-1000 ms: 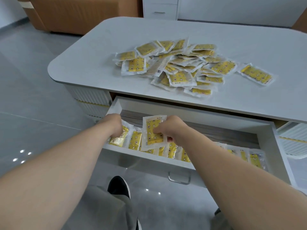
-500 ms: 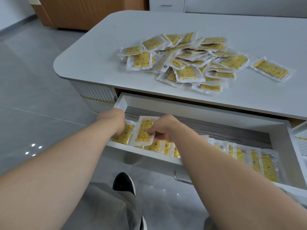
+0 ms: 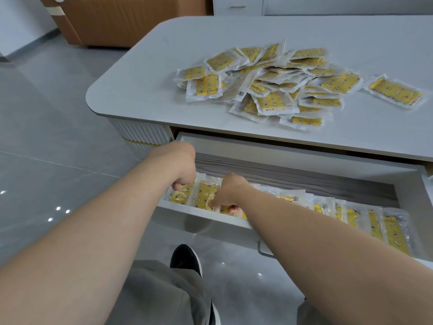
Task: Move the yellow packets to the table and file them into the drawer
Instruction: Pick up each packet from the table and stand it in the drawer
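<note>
Here both hands are down in the open drawer [image 3: 210, 219], close together at its left end but not touching. The right hand [image 3: 228, 192] pinches a packet [image 3: 205, 195] near its lower right corner, thumb and fingers curled on it, and the packet stands nearly upright with its yellow face toward the camera, just inside the front wall. The left hand [image 3: 180, 165] sits beside it with its fingers [image 3: 175, 185] curled down over the top of the end packet [image 3: 181, 195], the leftmost in the drawer. The back of the hand hides the grip, so I cannot tell if it pinches that packet or only rests on it. To the right of the hands, a row [image 3: 375, 224] of filed packets stands on edge along the front wall, reaching the drawer's right end. The strip of drawer floor behind the row is grey. A metal handle [image 3: 263, 250] shows under the drawer front. Above, on the white table [image 3: 164, 66], a loose pile [image 3: 269, 83] of yellow packets lies overlapping, and a lone packet [image 3: 396, 91] lies flat just to its right, apart from it. Below the arms are grey trousers [image 3: 159, 294] and a dark shoe [image 3: 186, 259] on a glossy grey floor [image 3: 58, 137]. A brown cabinet [image 3: 128, 19] stands beyond the table's left corner.
</note>
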### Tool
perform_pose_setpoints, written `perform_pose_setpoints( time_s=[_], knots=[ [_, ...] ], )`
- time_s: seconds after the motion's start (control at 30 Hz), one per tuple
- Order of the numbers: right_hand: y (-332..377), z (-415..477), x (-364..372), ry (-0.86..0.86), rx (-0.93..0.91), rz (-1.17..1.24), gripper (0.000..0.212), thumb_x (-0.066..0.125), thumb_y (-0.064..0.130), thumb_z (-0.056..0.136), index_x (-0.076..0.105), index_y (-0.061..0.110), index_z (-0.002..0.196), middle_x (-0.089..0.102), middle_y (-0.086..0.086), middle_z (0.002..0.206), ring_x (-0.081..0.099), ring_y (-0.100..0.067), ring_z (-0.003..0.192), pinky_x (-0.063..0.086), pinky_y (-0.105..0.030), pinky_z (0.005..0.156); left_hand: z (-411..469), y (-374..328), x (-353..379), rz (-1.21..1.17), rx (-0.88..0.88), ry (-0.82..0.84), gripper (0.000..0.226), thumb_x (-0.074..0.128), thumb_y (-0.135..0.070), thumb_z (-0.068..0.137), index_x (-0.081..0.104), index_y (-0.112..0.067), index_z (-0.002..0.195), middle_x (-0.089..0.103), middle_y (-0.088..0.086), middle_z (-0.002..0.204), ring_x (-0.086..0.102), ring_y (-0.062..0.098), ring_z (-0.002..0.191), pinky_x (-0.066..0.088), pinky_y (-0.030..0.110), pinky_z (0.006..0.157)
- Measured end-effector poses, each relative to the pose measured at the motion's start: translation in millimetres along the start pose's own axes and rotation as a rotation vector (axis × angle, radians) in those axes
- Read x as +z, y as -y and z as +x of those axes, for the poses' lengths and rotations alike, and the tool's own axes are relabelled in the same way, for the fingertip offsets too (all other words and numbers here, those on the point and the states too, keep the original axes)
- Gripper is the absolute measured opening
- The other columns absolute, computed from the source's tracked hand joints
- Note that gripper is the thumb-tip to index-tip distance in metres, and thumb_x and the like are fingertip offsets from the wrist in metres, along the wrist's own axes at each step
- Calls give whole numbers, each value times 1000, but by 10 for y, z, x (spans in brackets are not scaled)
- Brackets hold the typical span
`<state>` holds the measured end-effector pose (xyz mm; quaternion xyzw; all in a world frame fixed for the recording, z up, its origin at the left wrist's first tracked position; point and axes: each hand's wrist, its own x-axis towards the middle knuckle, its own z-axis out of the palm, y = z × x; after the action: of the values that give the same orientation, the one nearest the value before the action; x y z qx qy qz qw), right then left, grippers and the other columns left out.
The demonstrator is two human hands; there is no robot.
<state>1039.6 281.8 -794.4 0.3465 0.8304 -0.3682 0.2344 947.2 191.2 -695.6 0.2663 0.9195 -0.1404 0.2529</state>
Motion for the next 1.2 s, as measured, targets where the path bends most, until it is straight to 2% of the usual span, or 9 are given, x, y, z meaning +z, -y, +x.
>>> perform_pose_setpoints(
  time_s=[0.2,0.37,0.53,0.63,0.8,0.9,1.03,1.1,1.2],
  knots=[
    [-24,-192,-185,-115,-37,97,47,69,50,91,55,5,96,60,-3,63,53,-9,34,43,-19,40,-249,-158,-369,-269,139,-125,26,68,-26,94,63,-17,118,76,3,77,73,18,69,59,30,73],
    [-61,-487,-552,-239,-73,177,33,57,32,98,52,9,74,61,-4,55,55,-16,42,45,-24,46,-373,-529,-502,-340,248,-428,11,67,-20,89,72,-23,98,74,1,70,73,20,80,53,29,66],
    [-400,-879,-1145,-431,-87,309,28,60,31,97,50,13,77,65,-6,63,64,-20,57,46,-26,49,-408,-996,-595,-702,398,-377,11,64,-19,91,74,-16,89,75,4,72,75,19,67,64,43,71],
    [-712,-1035,-1448,-586,-46,374,26,62,28,93,47,16,76,63,-2,61,69,-21,59,45,-25,48,-432,-1311,-643,-847,463,-464,10,62,-19,90,71,-15,88,75,1,80,74,16,61,63,45,67],
    [-1263,-1060,-1844,-936,41,318,25,63,37,89,49,20,77,59,2,78,58,-23,76,44,-32,63,-498,-1752,-619,-834,523,-527,10,64,-21,87,64,-31,84,69,-11,85,70,14,78,59,34,70],
    [-1589,-945,-1986,-1052,115,121,34,59,50,92,56,20,110,54,-3,122,48,-27,119,42,-39,90,-475,-1908,-566,-801,565,-519,8,66,-21,88,65,-29,87,68,-11,85,66,13,80,59,35,73],
    [-1908,-719,-2175,-898,185,-45,75,35,71,96,30,24,154,14,1,167,5,-28,155,14,-52,120,-416,-2039,-509,-756,602,-512,6,64,-21,90,66,-25,94,66,-9,88,64,14,82,59,37,76],
    [-2029,-621,-2239,-807,212,-48,80,24,74,96,19,25,159,-1,5,171,-10,-28,156,2,-56,122,-395,-2079,-483,-739,619,-510,7,63,-19,90,66,-23,96,66,-8,89,64,15,84,59,37,77],
    [-2145,-551,-2311,-737,245,-83,83,17,74,95,11,25,162,1,5,171,-13,-28,156,-2,-60,122,-365,-2121,-457,-722,633,-522,8,64,-17,90,67,-22,96,66,-7,91,64,16,84,58,38,78]
  ],
)
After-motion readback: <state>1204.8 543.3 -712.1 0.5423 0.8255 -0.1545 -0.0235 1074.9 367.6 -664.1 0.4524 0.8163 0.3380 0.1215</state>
